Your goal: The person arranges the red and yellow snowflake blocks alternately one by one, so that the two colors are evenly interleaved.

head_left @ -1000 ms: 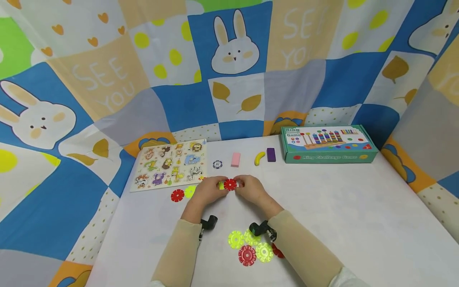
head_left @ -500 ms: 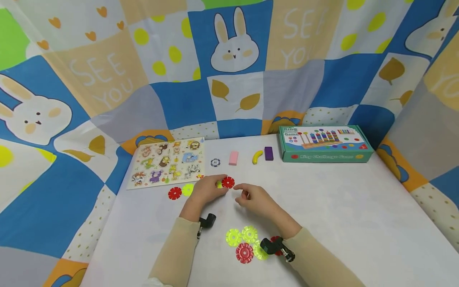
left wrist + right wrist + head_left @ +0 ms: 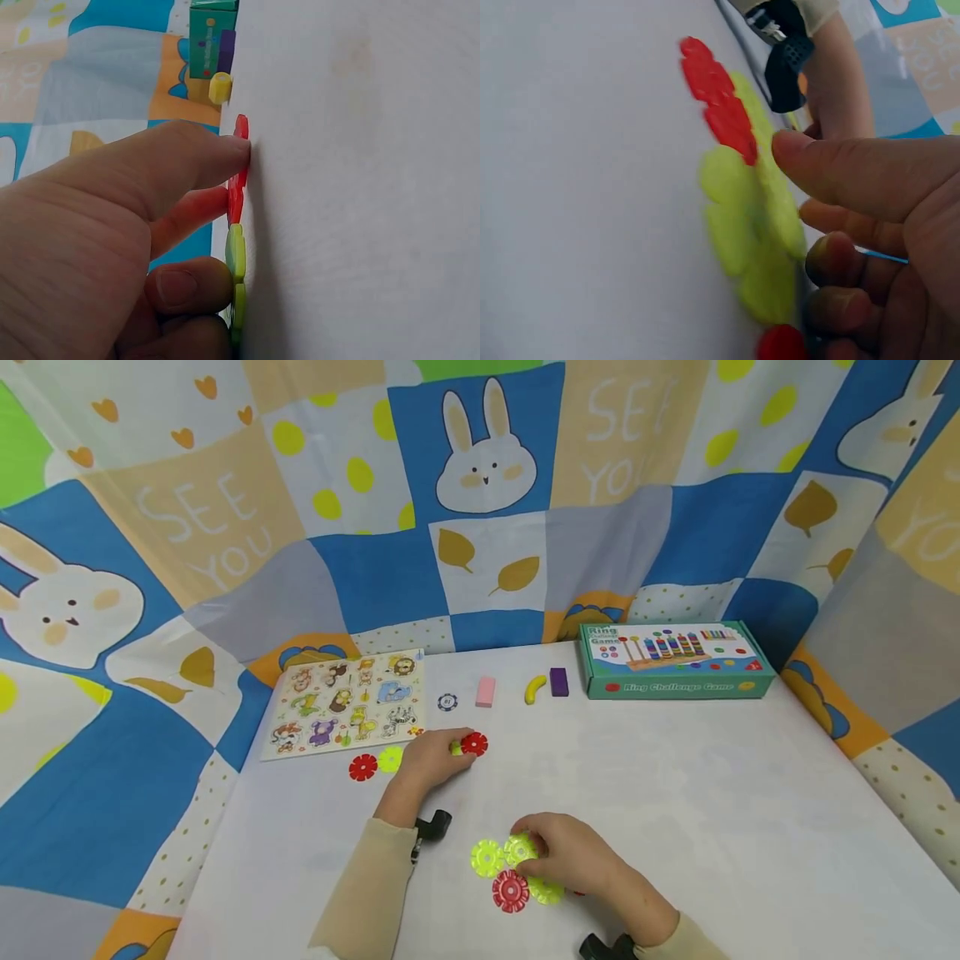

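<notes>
A row of notched plastic interlocking discs lies near the puzzle board: a red one [image 3: 363, 767], a yellow-green one [image 3: 390, 759], then another yellow-green one [image 3: 236, 251] and a red disc [image 3: 475, 744] at the right end. My left hand [image 3: 435, 766] covers the row's middle and pinches that red end disc between thumb and finger. Nearer the front, my right hand [image 3: 573, 853] reaches over a loose group, thumb and index finger parted around a yellow-green disc [image 3: 519, 849]. Beside it lie a yellow-green disc [image 3: 487, 858], a red disc [image 3: 511, 891] and a partly covered yellow-green disc [image 3: 546, 892].
Left at the back is an animal puzzle board [image 3: 345, 703]. Along the back lie a poker chip [image 3: 447, 702], a pink block [image 3: 486, 692], a toy banana [image 3: 535, 689] and a purple block [image 3: 558, 682]. A green game box [image 3: 675, 664] stands back right, before a patterned curtain.
My right hand has let go at the row's right end and come back toward me to the loose discs. My left hand stays at the row, on the red disc.
</notes>
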A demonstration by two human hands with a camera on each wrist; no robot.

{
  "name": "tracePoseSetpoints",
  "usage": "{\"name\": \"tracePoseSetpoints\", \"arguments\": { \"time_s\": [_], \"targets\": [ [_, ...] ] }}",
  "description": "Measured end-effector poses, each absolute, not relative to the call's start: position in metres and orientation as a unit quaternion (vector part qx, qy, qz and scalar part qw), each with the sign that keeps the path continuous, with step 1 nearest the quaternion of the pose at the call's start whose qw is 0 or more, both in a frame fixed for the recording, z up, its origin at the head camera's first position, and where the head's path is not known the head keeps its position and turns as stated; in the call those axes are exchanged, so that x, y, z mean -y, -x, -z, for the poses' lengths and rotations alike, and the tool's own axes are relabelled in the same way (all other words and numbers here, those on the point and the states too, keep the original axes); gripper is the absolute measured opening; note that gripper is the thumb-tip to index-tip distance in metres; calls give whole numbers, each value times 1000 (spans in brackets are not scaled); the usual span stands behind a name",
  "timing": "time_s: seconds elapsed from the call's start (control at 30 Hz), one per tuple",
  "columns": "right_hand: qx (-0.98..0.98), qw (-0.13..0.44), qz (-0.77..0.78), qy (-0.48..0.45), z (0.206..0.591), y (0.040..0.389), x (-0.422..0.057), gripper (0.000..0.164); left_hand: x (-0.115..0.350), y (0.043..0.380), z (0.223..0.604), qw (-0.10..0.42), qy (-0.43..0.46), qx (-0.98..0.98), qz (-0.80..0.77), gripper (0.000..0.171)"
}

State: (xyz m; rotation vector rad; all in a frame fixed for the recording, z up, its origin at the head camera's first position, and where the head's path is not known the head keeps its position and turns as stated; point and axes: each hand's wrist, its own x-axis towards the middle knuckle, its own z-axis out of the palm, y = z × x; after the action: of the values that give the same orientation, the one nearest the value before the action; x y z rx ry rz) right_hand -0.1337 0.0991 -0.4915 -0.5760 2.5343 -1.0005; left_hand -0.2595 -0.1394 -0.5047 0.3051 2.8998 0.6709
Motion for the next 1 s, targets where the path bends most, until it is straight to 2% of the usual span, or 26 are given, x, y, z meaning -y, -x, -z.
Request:
{"name": "tracePoseSetpoints", "arguments": {
  "time_s": [0.2, 0.47, 0.73, 1.0],
  "targets": [
    [-922, 141, 314, 178, 497, 128, -92, 45, 141, 260, 508, 65, -105, -965, -231, 47],
    [-922, 143, 332, 141, 497, 126, -87, 41, 141, 260, 510, 60, -117, -965, -229, 48],
    [-893, 121, 406, 152, 481, 124, -95, 21, 140, 259, 510, 55, -114, -965, -230, 47],
    [-845, 138, 501, 127, 442, 132, -105, 35, 140, 260, 512, 56, -108, -968, -219, 48]
  ]
}}
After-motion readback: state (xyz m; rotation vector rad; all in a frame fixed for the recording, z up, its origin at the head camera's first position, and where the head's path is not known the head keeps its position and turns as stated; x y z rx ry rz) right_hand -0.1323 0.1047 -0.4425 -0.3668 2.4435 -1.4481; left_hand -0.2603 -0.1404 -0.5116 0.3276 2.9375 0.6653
